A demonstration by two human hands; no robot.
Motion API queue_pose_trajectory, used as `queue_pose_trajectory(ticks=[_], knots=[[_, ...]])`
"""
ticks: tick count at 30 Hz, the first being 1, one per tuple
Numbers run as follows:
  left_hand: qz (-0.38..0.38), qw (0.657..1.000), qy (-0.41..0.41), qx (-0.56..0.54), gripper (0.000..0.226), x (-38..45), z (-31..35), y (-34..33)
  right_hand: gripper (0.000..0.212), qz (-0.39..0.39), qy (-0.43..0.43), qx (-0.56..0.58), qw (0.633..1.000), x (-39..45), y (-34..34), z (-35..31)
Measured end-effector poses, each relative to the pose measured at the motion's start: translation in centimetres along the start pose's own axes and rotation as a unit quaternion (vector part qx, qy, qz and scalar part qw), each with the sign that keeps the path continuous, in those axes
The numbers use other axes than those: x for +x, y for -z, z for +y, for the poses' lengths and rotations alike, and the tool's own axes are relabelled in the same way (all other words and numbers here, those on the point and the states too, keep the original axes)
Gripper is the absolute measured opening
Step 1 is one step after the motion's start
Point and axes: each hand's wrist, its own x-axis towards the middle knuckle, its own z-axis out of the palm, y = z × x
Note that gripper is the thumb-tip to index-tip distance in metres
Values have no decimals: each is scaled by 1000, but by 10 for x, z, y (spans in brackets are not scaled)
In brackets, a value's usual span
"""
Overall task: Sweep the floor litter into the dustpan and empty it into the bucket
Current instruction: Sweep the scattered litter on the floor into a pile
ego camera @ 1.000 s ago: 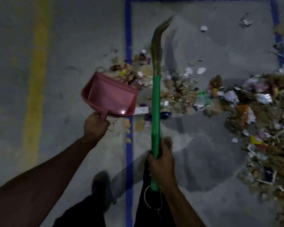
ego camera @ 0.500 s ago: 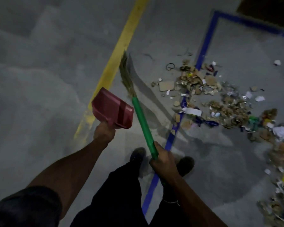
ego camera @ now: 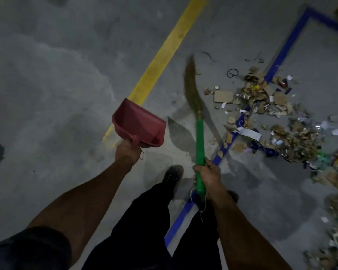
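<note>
Dim concrete floor (ego camera: 47, 94), litter (ego camera: 281, 121) unswept along the blue line, left hand (ego camera: 127, 152) gripping empty dustpan (ego camera: 139, 123), right hand (ego camera: 208, 177) clutching broom (ego camera: 199, 141), no bucket in sight.

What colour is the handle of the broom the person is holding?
Bright green; the broom handle, gripped by the right hand, shows best in the head view.
</note>
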Motion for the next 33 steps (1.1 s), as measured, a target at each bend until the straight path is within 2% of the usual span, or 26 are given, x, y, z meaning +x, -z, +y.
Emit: queue_pose_trajectory(ticks=[5, 9, 14, 18, 20, 23, 26, 30, 31, 33], knots=[[5, 1000, -6, -23, 29, 3, 5, 2, 36, 58, 12, 104, 993, 0, 16, -12], [9, 999, -31, -21, 31, 7, 12, 6, 32, 76, 37, 158, 984, -20, 10, -16], [10, 999, -46, -23, 29, 12, 18, 7, 58, 32, 91, 92, 991, -51, -11, 5], [12, 998, -53, -32, 24, 14, 22, 5, 68, -4, 58, 60, 997, -38, -20, -5], [16, 998, -49, -41, 26, 14, 25, 4, 60, 8, 27, 65, 998, -22, -18, -20], [14, 997, -54, -58, 27, 14, 28, 1, 24, 30, -2, 120, 992, 2, 1, -39], [11, 996, -60, -65, 25, 12, 32, -2, 5, 29, -36, 206, 978, 16, 33, -53], [4, 996, -69, -58, 23, 4, 40, -5, 9, 27, -45, 335, 941, 23, 71, -64], [1, 996, -72, -55, 22, 2, 42, -6, 5, 39, -38, 347, 936, 22, 77, -66], [-6, 995, -79, -53, 22, -2, 46, -7, 11, 65, -28, 347, 935, 17, 85, -66]])
